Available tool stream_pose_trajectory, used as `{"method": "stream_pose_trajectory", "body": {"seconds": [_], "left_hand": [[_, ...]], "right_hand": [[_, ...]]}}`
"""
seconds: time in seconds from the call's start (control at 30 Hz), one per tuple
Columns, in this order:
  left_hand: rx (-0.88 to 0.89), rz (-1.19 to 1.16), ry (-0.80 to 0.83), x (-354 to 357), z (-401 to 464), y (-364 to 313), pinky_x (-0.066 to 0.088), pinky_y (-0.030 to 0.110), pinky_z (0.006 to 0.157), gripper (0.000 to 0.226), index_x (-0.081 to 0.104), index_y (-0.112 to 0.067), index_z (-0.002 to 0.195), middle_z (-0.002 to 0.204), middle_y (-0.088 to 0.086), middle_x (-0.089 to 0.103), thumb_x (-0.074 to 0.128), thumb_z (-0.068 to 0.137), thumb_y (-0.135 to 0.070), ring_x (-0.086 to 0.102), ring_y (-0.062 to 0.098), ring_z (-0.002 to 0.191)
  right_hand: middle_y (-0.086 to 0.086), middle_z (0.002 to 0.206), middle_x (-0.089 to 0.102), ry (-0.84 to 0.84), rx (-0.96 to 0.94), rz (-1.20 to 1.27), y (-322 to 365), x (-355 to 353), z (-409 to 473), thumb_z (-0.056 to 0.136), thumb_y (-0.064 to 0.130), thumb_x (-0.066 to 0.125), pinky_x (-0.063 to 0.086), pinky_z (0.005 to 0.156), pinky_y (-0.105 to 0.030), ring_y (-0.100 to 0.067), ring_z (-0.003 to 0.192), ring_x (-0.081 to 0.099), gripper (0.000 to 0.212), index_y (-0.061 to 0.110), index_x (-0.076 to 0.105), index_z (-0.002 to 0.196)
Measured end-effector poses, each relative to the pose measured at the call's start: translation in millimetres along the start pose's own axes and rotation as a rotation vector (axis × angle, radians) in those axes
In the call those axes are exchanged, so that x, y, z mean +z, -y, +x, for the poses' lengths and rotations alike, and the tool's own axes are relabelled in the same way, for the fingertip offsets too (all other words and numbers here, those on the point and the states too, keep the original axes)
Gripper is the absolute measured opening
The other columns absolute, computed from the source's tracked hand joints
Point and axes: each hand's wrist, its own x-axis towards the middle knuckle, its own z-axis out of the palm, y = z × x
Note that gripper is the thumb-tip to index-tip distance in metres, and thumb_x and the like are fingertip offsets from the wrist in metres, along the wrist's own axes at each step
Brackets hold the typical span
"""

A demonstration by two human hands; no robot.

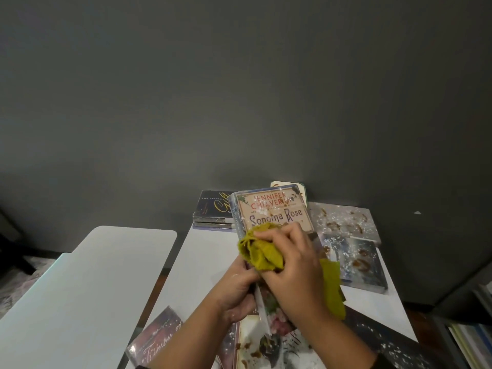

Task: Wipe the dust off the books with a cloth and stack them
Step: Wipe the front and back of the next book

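Note:
My left hand [241,288] grips the near left edge of a book titled "Sonoma Rose" [274,213], held tilted up above the white table [210,259]. White specks dot the top of its cover. My right hand [290,265] holds a bunched yellow-green cloth [262,251] against the middle of the cover. A small stack of dark books [213,209] lies at the table's far edge by the wall. Dusty books lie to the right [356,262] and far right [343,218], and more dusty ones [266,344] lie under my forearms.
A reddish book [157,339] lies at the near left table corner. A second white surface [80,275] stands to the left across a narrow gap. A dark grey wall [239,89] backs the table. Shelved books [471,339] show at lower right.

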Motion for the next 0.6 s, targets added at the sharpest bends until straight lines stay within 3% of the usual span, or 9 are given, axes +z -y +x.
{"method": "stream_pose_trajectory", "body": {"seconds": [0.07, 0.17, 0.3, 0.43, 0.53, 0.6], "left_hand": [[-0.002, 0.004, 0.002, 0.6, -0.7, -1.2, 0.055, 0.046, 0.08, 0.057, 0.06, -0.002, 0.111, 0.101, 0.026, 0.062, 0.068, 0.055, 0.007, 0.064, 0.036, 0.089], [-0.022, 0.021, 0.009, 0.6, -2.6, -2.4, 0.055, 0.051, 0.083, 0.078, 0.042, 0.003, 0.129, 0.109, 0.03, 0.06, 0.067, 0.055, 0.008, 0.064, 0.038, 0.094], [-0.029, 0.032, 0.023, -0.9, -5.3, -1.1, 0.055, 0.048, 0.081, 0.082, 0.039, 0.0, 0.132, 0.115, 0.031, 0.06, 0.067, 0.055, 0.007, 0.064, 0.038, 0.099], [-0.029, 0.039, 0.03, -1.7, -6.0, -3.2, 0.057, 0.045, 0.075, 0.074, 0.042, 0.003, 0.128, 0.103, 0.027, 0.063, 0.065, 0.057, 0.009, 0.067, 0.035, 0.089], [0.009, 0.049, 0.009, 0.2, -7.9, -4.1, 0.059, 0.036, 0.068, 0.044, 0.064, -0.001, 0.105, 0.089, 0.019, 0.068, 0.062, 0.063, 0.011, 0.069, 0.027, 0.08], [0.012, 0.022, 0.003, -0.2, -8.1, -4.8, 0.059, 0.037, 0.071, 0.045, 0.066, -0.002, 0.102, 0.089, 0.02, 0.067, 0.066, 0.058, 0.01, 0.068, 0.028, 0.081]], "right_hand": [[0.011, 0.095, 0.049, -0.018, -0.002, 0.023, -2.5, -2.6, 4.8, 0.066, 0.012, 0.075, 0.043, 0.066, -0.02, -0.009, 0.088, 0.049, 0.048, 0.039, 0.061, 0.103], [0.008, 0.1, 0.047, -0.111, 0.182, 0.048, -27.0, -9.3, 24.6, 0.071, 0.005, 0.074, 0.036, 0.058, -0.015, -0.016, 0.088, 0.052, 0.043, 0.032, 0.063, 0.103], [0.006, 0.099, 0.046, -0.175, 0.318, -0.018, -49.2, -16.0, 40.1, 0.075, 0.009, 0.072, 0.034, 0.052, -0.02, -0.023, 0.09, 0.054, 0.034, 0.029, 0.062, 0.102], [0.007, 0.101, 0.047, -0.123, 0.202, 0.006, -15.5, -3.9, 19.9, 0.07, 0.012, 0.075, 0.042, 0.057, -0.019, -0.017, 0.087, 0.052, 0.04, 0.031, 0.063, 0.103], [0.01, 0.096, 0.046, -0.028, -0.008, 0.027, 10.8, 7.3, -1.3, 0.065, 0.012, 0.071, 0.042, 0.065, -0.019, -0.011, 0.088, 0.048, 0.049, 0.039, 0.06, 0.105], [0.011, 0.095, 0.047, 0.001, -0.025, 0.057, 9.2, 7.8, 1.4, 0.066, 0.011, 0.072, 0.044, 0.066, -0.022, -0.01, 0.088, 0.049, 0.05, 0.039, 0.06, 0.105]]}}
